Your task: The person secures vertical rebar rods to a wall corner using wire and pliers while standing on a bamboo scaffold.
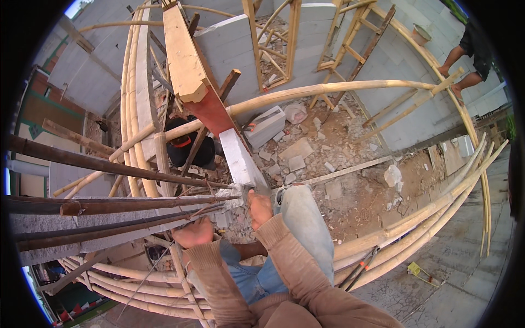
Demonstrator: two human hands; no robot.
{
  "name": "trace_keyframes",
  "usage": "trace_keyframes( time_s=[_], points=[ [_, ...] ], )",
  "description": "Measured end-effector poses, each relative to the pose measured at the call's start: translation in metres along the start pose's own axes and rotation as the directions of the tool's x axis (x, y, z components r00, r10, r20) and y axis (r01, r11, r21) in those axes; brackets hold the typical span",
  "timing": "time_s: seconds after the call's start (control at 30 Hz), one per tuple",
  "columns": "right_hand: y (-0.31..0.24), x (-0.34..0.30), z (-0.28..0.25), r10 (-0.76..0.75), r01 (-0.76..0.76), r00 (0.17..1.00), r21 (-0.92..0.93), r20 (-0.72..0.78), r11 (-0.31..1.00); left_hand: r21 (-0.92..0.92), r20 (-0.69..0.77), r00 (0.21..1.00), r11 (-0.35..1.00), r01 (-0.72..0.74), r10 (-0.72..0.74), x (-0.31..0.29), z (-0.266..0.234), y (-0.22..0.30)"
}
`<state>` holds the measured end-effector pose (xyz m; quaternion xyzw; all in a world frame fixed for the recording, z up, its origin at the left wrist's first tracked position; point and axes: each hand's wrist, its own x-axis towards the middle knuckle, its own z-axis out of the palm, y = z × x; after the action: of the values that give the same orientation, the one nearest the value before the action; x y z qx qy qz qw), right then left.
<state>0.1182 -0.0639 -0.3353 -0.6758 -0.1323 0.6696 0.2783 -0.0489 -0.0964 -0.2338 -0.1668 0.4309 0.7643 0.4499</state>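
Two hands meet at the centre of the frame, right where the rusty steel bars (109,205) run in from the left edge and end against the pale concrete beam (238,158). Left hand (194,232), just below centre, is curled into a closed fist over the bar ends; it looks like it grips a bar or the thin wire (147,276) trailing down toward the lower left, though I cannot tell which. Right hand (260,209), just beside it, is bent tight at the knuckles around something small at the joint, too hidden to name.

Now the worry, and it is a big one: this person is perched high, a jeans-clad knee (303,218) thrust out over open air, with rubble (306,150) on the ground far below in the middle of the frame. A hard tug on the wire that suddenly gives could throw the weight backward off the bamboo poles (394,240) sweeping across the lower right.

Another person in dark clothes (188,145) crouches below, left of centre, almost under the work. Anything dropped falls that way. Pliers (361,268) lie loose on the bamboo at lower right, easy to knock off. Bar ends and wire tips sit close to bare fingers, so a slip means a cut.
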Motion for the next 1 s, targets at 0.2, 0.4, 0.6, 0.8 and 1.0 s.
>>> trace_keyframes(
  time_s=[0.2,0.4,0.6,0.8,1.0],
  points=[
    [0.006,0.006,0.004,-0.091,0.064,0.994,0.329,0.068,0.942,0.015,-0.008,0.999,0.999,0.034,-0.034,0.0,-0.002,-0.001],
    [0.023,0.027,-0.004,-0.121,0.033,0.975,0.42,0.184,0.907,-0.042,0.006,0.995,0.994,0.103,-0.102,0.004,-0.013,-0.004],
    [0.011,0.013,0.001,-0.161,0.052,0.969,0.484,0.185,0.873,-0.068,0.023,0.994,0.992,0.111,-0.109,0.022,-0.022,-0.007],
    [-0.003,-0.017,0.001,-0.203,0.096,0.963,0.474,0.18,0.875,-0.126,-0.087,0.989,0.986,0.104,-0.116,0.016,-0.017,-0.002],
    [-0.025,-0.036,-0.017,-0.521,0.479,0.854,0.378,0.01,0.792,0.274,0.039,0.897,0.859,-0.433,0.44,-0.038,-0.012,-0.006]
  ],
)
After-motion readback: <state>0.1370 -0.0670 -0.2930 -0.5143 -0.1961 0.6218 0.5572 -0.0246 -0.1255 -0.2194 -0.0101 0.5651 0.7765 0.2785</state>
